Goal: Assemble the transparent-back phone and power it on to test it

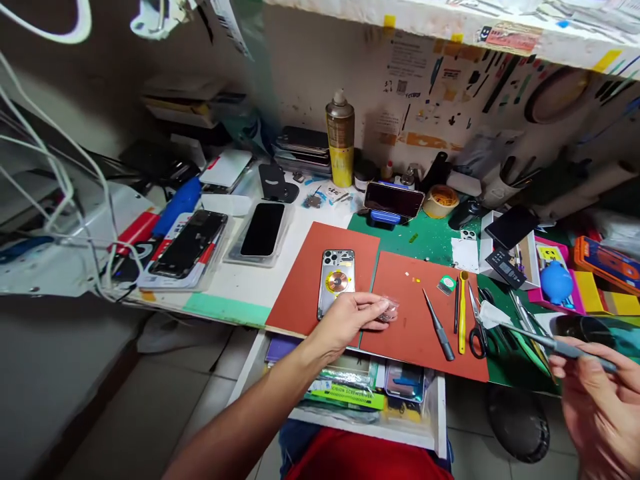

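My left hand [353,313] pinches a small clear plastic bag [389,309] with tiny pieces in it, too small to name. Just behind that hand lies an opened phone [337,277], its copper coil and camera lenses facing up, on the left orange mat [304,283]; the wrist hides its lower edge. At the right, my right hand [597,387] is closed round a slim screwdriver [563,347] with a grey handle and thin shaft, its shaft pointing left over the tools. A dark pointed tool [439,328] lies on the right orange mat [400,333].
Below the table edge, an open drawer [440,417] juts out, full of packets. Scissors [479,330] and a yellow-handled tool [462,317] lie at right. Phones [263,230] rest on the left. A spray can [341,140] and a propped phone [393,200] stand behind. A shelf [430,30] overhangs.
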Available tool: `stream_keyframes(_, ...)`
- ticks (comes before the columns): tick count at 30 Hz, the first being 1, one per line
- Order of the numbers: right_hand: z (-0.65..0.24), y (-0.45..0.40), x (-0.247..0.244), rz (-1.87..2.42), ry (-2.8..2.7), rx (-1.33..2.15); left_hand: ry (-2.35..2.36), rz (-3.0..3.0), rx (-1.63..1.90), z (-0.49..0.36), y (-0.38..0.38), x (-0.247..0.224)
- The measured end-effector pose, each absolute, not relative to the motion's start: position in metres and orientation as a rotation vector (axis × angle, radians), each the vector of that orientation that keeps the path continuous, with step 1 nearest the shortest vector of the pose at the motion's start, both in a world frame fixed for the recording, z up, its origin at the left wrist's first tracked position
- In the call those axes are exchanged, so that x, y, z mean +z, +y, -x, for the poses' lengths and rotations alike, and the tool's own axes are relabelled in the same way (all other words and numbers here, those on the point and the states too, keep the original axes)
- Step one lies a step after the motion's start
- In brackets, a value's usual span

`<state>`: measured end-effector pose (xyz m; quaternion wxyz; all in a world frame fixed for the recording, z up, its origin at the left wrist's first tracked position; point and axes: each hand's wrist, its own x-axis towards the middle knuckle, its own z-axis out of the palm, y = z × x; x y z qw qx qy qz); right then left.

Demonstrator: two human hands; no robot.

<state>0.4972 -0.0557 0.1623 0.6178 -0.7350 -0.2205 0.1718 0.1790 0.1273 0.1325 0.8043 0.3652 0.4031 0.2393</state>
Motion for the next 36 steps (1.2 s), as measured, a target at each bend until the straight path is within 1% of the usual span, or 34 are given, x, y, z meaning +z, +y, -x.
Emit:
stream_keyframes(4,-0.463,-0.011,0.174,1.47,-0.477,0.735,0.859,-0.786,0.475,-0.178,0.127,0.133)
stream_keyframes(8,-0.444,0.024,0.173,1.422,-0.62,0.896,0.827,-0.81,0.419,-0.175,0.126,0.136)
stream_keyframes(13,-0.439,0.04,0.168,1.5,-0.771,0.982,0.804,-0.845,0.339,-0.173,0.125,0.138)
stream_keyframes(27,-0.44,0.044,0.168,1.612,-0.843,1.057,0.798,-0.865,0.265,-0.177,0.129,0.136)
stream_keyframes(31,-0.439,0.045,0.164,1.634,-0.89,1.102,0.76,-0.897,0.263,-0.178,0.13,0.139)
stream_keyframes(36,-0.437,0.042,0.154,1.604,-0.771,1.102,0.73,-0.834,0.337,-0.172,0.126,0.139)
